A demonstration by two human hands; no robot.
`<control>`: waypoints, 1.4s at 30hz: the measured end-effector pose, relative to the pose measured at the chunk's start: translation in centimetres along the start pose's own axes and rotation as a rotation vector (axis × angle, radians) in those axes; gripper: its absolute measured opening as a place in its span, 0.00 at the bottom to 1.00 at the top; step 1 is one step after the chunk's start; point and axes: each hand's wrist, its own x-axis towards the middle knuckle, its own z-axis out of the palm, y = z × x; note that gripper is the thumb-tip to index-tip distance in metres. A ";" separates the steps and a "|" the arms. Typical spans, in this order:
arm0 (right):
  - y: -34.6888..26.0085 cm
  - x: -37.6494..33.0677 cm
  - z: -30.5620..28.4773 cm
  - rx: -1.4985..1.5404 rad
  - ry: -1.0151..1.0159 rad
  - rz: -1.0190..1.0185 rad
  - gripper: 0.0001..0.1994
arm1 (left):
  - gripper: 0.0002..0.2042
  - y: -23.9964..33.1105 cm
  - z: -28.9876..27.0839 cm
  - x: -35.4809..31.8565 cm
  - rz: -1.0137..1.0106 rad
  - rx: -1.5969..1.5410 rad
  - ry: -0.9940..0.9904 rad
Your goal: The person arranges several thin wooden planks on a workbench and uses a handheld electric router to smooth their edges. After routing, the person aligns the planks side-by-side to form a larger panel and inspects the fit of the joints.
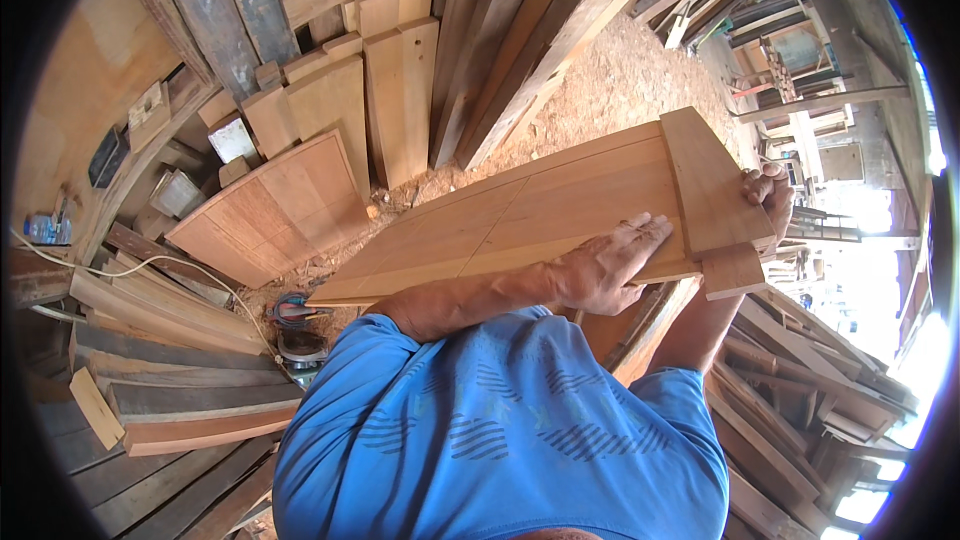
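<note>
A long wooden panel (560, 205) made of joined boards stretches across in front of me, from lower left to upper right. Across its right end lies a wide tapered board (715, 185). My left hand (620, 258) rests flat on the panel near that board, palm down with fingers stretched out. At the board's outer edge, my right hand (768, 192) has its fingers curled round the wood; its palm side is hidden. A short wooden block (733, 270) sits at the near right corner, with my right forearm beneath it.
A reddish panel (275, 210) leans at the left among stacked boards (325, 105). A power tool (302, 342) with a pale cable (180, 258) is by my left elbow. Long beams (530, 30) stand ahead; shavings (620, 75) cover the floor. More lumber (780, 410) lies at right.
</note>
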 end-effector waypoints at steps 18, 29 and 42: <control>-4.0 4.5 -5.4 -0.320 0.221 -0.029 0.37 | 0.40 1.8 -3.5 -1.2 0.145 -0.166 -0.050; 4.4 8.1 0.3 -0.801 -0.107 0.574 0.33 | 0.40 1.7 -7.1 -2.7 0.106 -0.251 -0.169; 8.6 13.9 4.7 -0.187 -0.324 0.249 0.30 | 0.27 1.6 -19.1 -9.0 -0.355 -0.019 0.247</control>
